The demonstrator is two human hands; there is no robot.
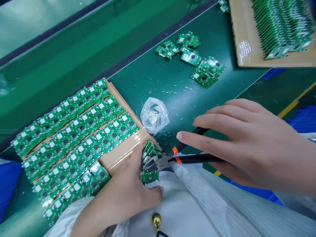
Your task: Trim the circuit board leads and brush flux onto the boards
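My left hand (128,189) is closed around a small stack of green circuit boards (150,177) near the front of my body. In my right hand (249,141) is a pair of cutting pliers (162,161) with black handles and orange bands. The pliers' jaws lie against the held boards, and the exact spot where they bite is too small to make out. Left of my hands, rows of green circuit boards (85,117) cover a cardboard sheet (128,148). Just beyond the hands sits a clear plastic bag (154,115), rolled open, with shiny bits inside.
Loose circuit boards (191,56) lie in small heaps on the green table (138,74). Tiny wire clippings are scattered around the bag. At the upper right, a cardboard tray (247,49) holds boards standing in dense rows. Blue bins (10,187) show at the edges.
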